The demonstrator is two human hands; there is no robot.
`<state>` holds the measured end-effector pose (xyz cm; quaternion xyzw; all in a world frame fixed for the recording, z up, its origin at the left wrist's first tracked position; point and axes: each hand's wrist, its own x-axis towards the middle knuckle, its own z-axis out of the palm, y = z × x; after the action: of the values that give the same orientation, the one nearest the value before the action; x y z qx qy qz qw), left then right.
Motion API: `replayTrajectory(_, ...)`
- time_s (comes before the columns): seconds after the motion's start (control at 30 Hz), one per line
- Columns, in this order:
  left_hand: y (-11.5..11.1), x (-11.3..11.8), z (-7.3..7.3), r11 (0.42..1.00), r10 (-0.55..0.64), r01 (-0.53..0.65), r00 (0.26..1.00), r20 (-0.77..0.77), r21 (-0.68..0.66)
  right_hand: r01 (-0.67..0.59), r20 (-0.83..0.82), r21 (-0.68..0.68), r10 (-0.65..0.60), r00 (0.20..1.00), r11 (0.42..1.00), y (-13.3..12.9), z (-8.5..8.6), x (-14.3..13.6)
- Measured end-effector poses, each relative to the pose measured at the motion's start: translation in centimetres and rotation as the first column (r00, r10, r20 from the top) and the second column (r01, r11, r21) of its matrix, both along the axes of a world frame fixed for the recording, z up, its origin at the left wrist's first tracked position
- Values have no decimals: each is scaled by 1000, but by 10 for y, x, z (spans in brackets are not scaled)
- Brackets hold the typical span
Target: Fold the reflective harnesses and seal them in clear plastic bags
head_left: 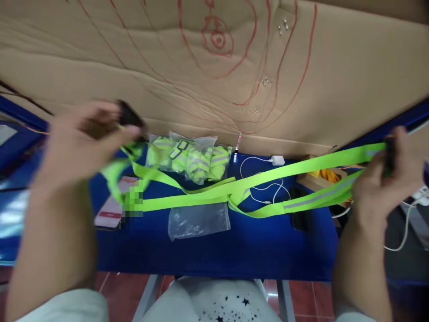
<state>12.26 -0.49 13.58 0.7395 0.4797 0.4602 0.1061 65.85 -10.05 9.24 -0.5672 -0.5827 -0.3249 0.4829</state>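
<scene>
A neon green strap harness (201,197) with grey reflective stripes stretches across the view above the blue table. At the left, my left hand (90,134) is closed on a black buckle (130,117) at one end of the harness, slightly blurred. On the right, my right hand (385,174) grips the other end by a black piece (389,156), with two strap lengths running from it. Below the straps lies a clear plastic bag (199,220). Behind them, bagged green harnesses (191,158) rest against the cardboard.
A tall cardboard panel (362,67) with red drawn lines stands at the table's (214,255) back. A phone (110,212) lies left. White cables, a charger (277,160), a dark object (299,214) and a small box (310,181) with yellow contents are right. A marker (237,145) stands behind.
</scene>
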Motion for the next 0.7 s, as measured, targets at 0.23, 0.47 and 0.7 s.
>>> replayTrajectory(0.23,-57,113,-1,930,-364,369,922,-135,11,-283,107,-212,310,945,935,4,22,-177)
replayTrajectory(0.47,-66,126,10,899,-437,437,899,-12,11,-365,92,-237,395,914,900,8,23,-196)
replayTrajectory(0.7,-62,126,2,894,-444,442,896,-2,-78,-307,77,-251,335,939,918,11,16,-200)
